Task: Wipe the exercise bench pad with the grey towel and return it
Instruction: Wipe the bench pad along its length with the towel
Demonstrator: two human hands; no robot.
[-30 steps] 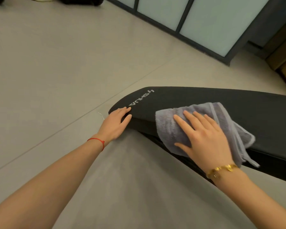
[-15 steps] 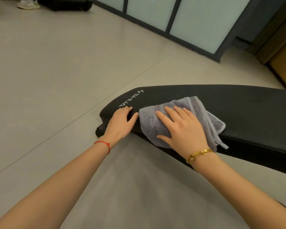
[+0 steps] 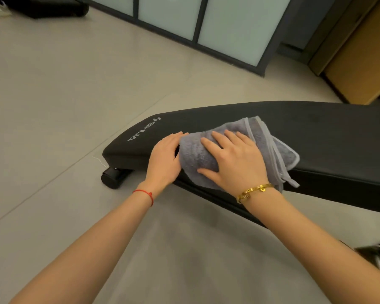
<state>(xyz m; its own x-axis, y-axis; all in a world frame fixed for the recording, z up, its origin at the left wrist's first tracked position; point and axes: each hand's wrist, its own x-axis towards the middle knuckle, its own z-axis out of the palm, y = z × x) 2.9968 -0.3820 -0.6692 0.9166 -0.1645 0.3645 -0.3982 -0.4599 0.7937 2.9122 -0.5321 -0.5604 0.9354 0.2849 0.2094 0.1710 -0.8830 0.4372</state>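
Note:
A long black exercise bench pad (image 3: pixel 316 132) with white lettering near its left end runs across the middle of the view. A bunched grey towel (image 3: pixel 270 148) lies on the pad near that end. My right hand (image 3: pixel 235 163) presses flat on the towel with fingers spread. My left hand (image 3: pixel 165 159) rests on the pad's near edge just left of the towel, fingertips touching the cloth.
Pale tiled floor (image 3: pixel 64 95) surrounds the bench. A black foot cap (image 3: pixel 113 177) sticks out under the pad's left end. Frosted glass panels in a dark frame (image 3: pixel 228 29) stand behind, a brown cardboard box (image 3: pixel 360 62) at the right, dark equipment (image 3: pixel 48 6) at top left.
My right hand has slid the towel leftward along the pad toward the lettered end. The towel now meets my left hand, which sits further from the pad's end.

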